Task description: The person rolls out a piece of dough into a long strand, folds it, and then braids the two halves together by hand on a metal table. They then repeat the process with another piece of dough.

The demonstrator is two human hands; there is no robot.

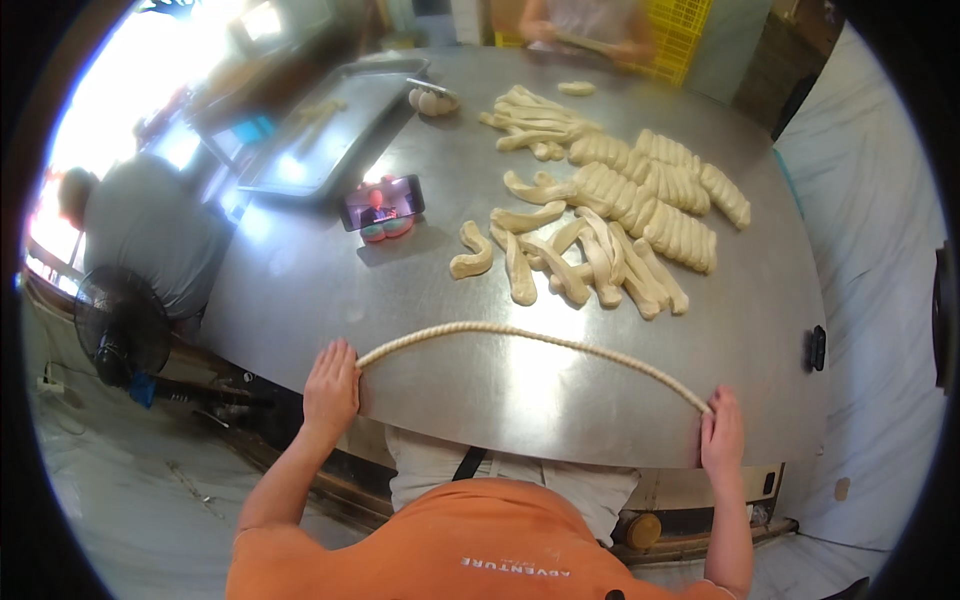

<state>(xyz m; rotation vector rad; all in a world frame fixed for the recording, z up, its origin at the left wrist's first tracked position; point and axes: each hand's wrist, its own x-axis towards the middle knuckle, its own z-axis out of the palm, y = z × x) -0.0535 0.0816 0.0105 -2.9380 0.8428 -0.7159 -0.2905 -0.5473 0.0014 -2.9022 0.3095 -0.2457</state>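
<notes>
A long rope of twisted dough (480,327) arcs across the steel table in front of me. Its left end goes in under my left hand (331,386), whose fingers lie straight and close together near the table's front edge. At the other end, my right hand (724,431) has the dough between thumb and fingers, also by the front edge. Beyond the rope lies a loose heap of thick dough strips (555,262), several of them crossing one another. One curved dough piece (472,251) rests apart at the heap's left.
Rows of dough strips (637,187) lie packed behind the heap. A phone (382,204) leans on a small stand at left. Farther back are a metal tray (300,180) and eggs (431,101). Another person (592,30) stands across the table; a fan (120,322) is at left.
</notes>
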